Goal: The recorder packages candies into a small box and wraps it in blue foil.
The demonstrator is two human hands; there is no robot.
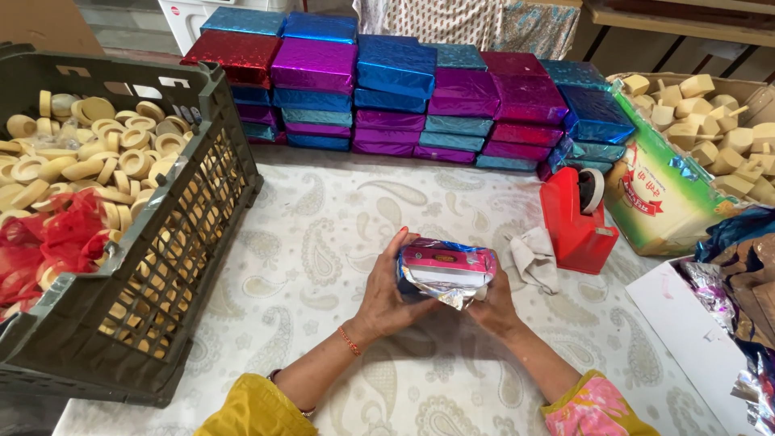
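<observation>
Paisley tablecloth (323, 234) — both hands (left (386, 297), right (494, 303)) clasp a crinkly foil-wrapped box (446, 270).

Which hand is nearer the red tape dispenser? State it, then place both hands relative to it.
Right. The right hand grips the box's end nearest the red tape dispenser, just left of and below it. The left hand holds the box's far end, farther left.
</observation>
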